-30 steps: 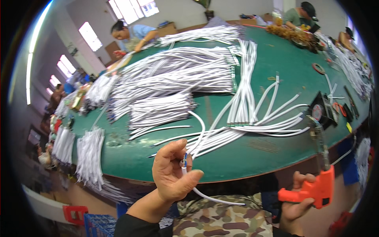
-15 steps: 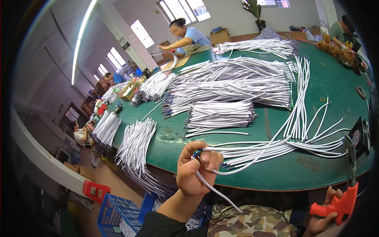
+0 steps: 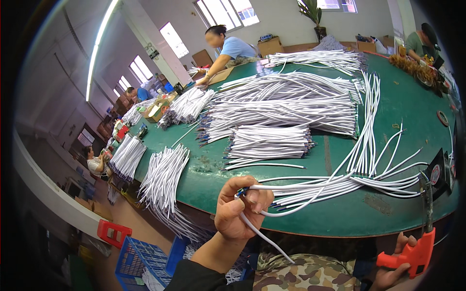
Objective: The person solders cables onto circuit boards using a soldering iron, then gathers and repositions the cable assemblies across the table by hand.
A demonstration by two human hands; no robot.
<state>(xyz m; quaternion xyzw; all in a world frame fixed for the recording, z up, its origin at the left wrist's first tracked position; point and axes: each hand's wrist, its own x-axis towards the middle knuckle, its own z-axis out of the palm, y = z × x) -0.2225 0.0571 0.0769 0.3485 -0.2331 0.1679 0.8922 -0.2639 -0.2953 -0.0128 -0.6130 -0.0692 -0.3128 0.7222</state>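
- Wire ends [image 3: 241, 190], thin and bluish, poke out where the left hand [image 3: 242, 208] pinches two white cables [image 3: 269, 238], by the near edge of the green table [image 3: 291, 225]. A slack pinch could let the ends slip apart; the fingers hide much of the join, so I cannot tell how they meet.
- One length hangs below the thumb to the camouflage cloth [image 3: 306, 274] over the lap. If the lap shifts, it could catch and tug at the pinch.
- Another length runs right, over the fanned cables [image 3: 310, 194] on the tabletop. Crossed strands like those could snag and drag neighbours along.
- Over on the right, the right hand [image 3: 397, 262] is curled round the red handle of a pistol-shaped tool [image 3: 412, 257], its dark barrel pointing up, well apart from the other hand. I cannot tell if it is hot; were it so, a careless swing could mark the cables or the black box [image 3: 438, 172] beside its tip.
- A bundle [image 3: 167, 179] overhangs the table's edge; a stray elbow could tip it off.
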